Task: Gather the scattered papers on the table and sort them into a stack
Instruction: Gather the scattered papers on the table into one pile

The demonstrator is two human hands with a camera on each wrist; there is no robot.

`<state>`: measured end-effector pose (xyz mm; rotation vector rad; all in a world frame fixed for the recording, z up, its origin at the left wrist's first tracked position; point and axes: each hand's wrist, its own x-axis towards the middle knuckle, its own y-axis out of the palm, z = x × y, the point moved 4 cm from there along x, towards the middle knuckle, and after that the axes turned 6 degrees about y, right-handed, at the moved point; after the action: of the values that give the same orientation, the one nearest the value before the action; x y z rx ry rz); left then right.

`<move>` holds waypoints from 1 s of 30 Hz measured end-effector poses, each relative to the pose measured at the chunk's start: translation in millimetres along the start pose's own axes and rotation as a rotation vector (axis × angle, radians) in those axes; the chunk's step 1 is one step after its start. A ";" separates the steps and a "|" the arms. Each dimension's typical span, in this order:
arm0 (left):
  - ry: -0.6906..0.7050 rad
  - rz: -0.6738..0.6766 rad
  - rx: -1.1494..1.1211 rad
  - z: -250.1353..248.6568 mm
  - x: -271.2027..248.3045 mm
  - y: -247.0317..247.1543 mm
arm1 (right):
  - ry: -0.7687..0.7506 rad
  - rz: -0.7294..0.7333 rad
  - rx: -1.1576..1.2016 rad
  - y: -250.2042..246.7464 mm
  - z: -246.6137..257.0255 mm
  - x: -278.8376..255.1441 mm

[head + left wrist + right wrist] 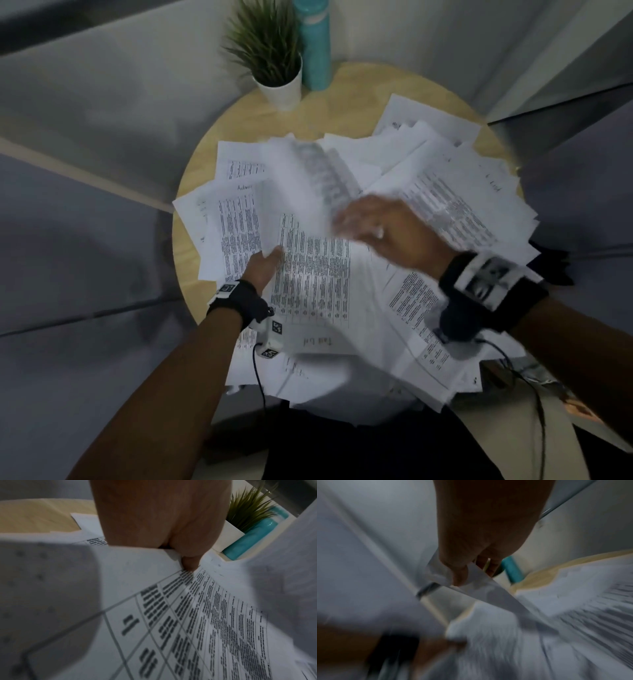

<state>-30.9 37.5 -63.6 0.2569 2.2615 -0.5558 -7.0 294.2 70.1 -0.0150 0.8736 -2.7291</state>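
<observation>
Many white printed papers lie scattered and overlapping on a round wooden table. My left hand pinches the far left corner of a sheet printed with a table; in the left wrist view the thumb presses on that sheet. My right hand, blurred by motion, holds a lifted sheet above the pile. In the right wrist view the thumb and fingers of that hand pinch this sheet by its edge.
A potted green plant in a white pot and a teal bottle stand at the table's far edge. Papers overhang the near and right edges. Grey panels surround the table. Cables run from both wrist cameras.
</observation>
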 end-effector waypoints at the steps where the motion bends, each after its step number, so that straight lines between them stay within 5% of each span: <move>1: 0.012 0.022 0.010 0.1 2.0 0.6 | -0.037 0.108 -0.085 18.4 1.6 -14.9; 9: -0.067 0.152 -0.332 13.0 -13.5 7.3 | -0.151 0.495 -0.598 118.1 -70.9 -122.0; 13: 0.076 0.265 -0.106 8.3 -27.7 40.9 | -0.300 0.611 -0.733 138.5 -71.6 -139.1; 18: 0.130 0.115 0.094 15.6 -17.9 68.5 | -0.335 0.634 -0.704 127.7 -78.1 -153.1; 22: 0.096 -0.002 0.077 15.6 -11.9 60.2 | -0.035 0.453 -0.532 65.1 -106.6 -146.3; 27: 0.039 -0.033 0.003 25.4 -4.8 63.8 | 0.579 -0.139 -0.327 -53.4 -192.1 -121.1; 30: 0.037 -0.065 -0.028 26.3 -2.9 70.0 | 0.933 -0.217 -0.257 -92.5 -231.8 -116.6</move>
<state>12.6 87.1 -99.0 0.1811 2.3185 -0.5571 59.9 528.7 -58.0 1.2514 1.5013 -2.7426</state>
